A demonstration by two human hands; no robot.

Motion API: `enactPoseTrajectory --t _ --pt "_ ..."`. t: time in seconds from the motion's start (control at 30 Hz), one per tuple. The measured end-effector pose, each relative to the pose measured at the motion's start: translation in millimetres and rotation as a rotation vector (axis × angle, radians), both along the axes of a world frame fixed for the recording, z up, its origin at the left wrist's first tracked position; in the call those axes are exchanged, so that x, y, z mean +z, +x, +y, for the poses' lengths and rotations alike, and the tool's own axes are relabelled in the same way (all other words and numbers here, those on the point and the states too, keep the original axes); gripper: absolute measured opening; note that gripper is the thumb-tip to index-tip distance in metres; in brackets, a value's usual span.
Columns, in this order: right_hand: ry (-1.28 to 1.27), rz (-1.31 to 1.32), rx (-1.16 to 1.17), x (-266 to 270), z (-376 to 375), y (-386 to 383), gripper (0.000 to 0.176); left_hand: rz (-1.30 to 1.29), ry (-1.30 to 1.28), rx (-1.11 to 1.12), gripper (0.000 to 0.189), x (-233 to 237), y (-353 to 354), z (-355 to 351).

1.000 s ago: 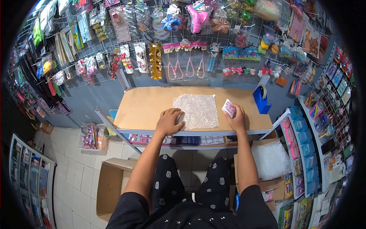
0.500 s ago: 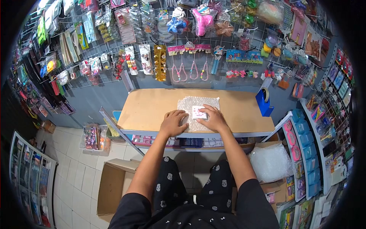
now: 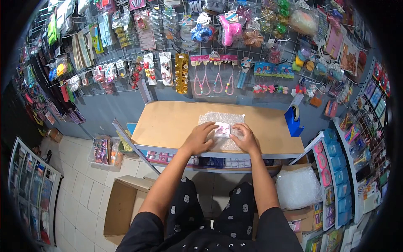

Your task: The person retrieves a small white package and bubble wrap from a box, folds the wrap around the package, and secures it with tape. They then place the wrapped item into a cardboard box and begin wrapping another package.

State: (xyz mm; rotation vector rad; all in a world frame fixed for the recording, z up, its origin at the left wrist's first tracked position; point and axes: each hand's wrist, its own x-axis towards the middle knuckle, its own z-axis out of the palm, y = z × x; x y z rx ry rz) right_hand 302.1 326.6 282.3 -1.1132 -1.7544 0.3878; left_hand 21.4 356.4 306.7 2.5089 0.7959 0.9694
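While half-curled left hand [image 3: 200,139] and right hand [image 3: 245,139] pinch the small pink-white flat packet [image 3: 222,129] on the clear bubble-wrap sheet [image 3: 216,116], uneven pressure may skid it.

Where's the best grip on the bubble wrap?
Likely a far corner, pinched from above on the wall side. The bubble wrap lies flat on the table; the packet sits mid-sheet with the left hand and right hand beside it, so the far edge is clearest.
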Motion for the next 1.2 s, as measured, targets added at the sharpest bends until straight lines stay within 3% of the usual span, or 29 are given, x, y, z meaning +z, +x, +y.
enactPoseTrajectory --t 0.13,0.23,0.43,0.53,0.63,0.73,0.87,0.97,1.07,1.2 --pt "0.126 -0.201 0.006 2 -15 3 0.032 0.175 0.048 -0.023 0.057 2 15 4" --pt "-0.006 -0.252 0.083 8 -41 5 0.030 0.324 0.010 -0.031 0.058 -4 16 11" --pt "-0.145 -0.269 0.048 -4 -42 13 0.029 0.293 -0.028 -0.009 0.068 -1 17 3" --pt "-0.061 -0.279 -0.008 -9 -45 10 0.027 0.349 0.025 0.034 0.073 6 19 -4" --pt "-0.015 -0.036 -0.276 -11 -48 1 0.031 0.391 0.028 0.042 0.076 15 25 -6" --pt "-0.080 -0.148 -0.733 -12 -37 -4 0.037 0.339 0.102 0.056 0.071 8 31 -2" --pt "-0.270 -0.341 -0.679 -1 -38 -10 0.037 0.258 -0.032 0.032 0.054 5 37 2" --pt "-0.289 -0.302 -0.657 -2 -31 -11 0.031 0.124 -0.006 0.000 0.042 -8 36 4" --pt "-0.404 -0.030 -0.588 5 -24 -14 0.028 0.013 0.101 -0.021 0.039 -24 34 8" --pt "-0.303 0.371 -0.326 -27 3 -5 0.040 -0.010 0.114 -0.012 0.039 -27 35 4"
